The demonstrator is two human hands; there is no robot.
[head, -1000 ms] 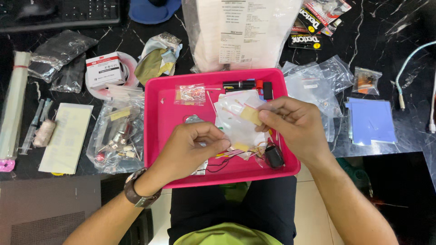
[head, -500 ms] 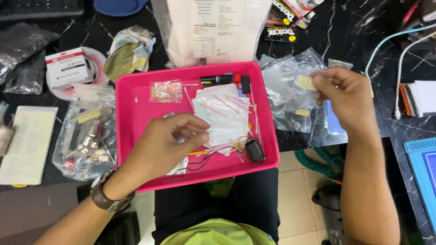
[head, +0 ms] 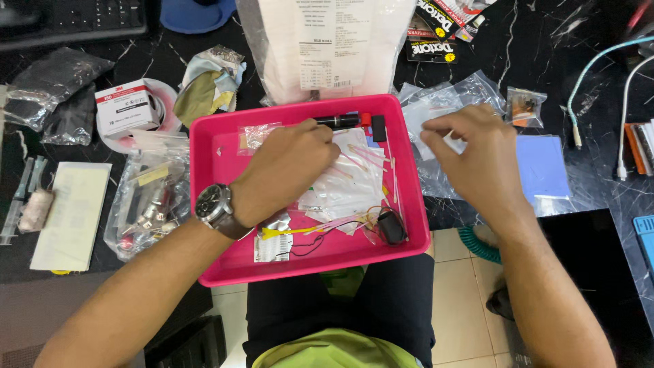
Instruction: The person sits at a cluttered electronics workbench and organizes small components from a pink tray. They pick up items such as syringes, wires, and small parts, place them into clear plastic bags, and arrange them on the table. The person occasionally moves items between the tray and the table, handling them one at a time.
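Nearest the person, the pink tray [head: 225, 269] overhangs the front edge of the black marble bench [head: 586, 48], above the lap. In its near part lie a small white breadboard [head: 272, 247] with red and black wires, a yellow strip and a small black module [head: 392, 227]. The left hand [head: 289, 170], a wristwatch [head: 214, 208] at its wrist, rests inside the tray with fingers curled down on a heap of clear zip bags [head: 351, 184]; whether that grip pinches a bag cannot be told, since the knuckles hide the fingertips. Behind it a black marker [head: 337, 122] lies along the tray's far wall. The right hand [head: 473, 157] is outside the tray, just past its right wall, fingers bent down on the loose clear plastic bags [head: 436, 112] spread on the bench; its grip looks closed on a small pale piece, though blur leaves that unsure. A blue sheet [head: 541, 167] lies just right of that hand, cables farther right. Left of the tray sit a bag of metal parts [head: 146, 208], a pale paper slip [head: 68, 215] and a roll of tape [head: 160, 102] with a white box on it. A large white packet [head: 327, 48] stands at the tray's far edge, leaving little free bench on any side.
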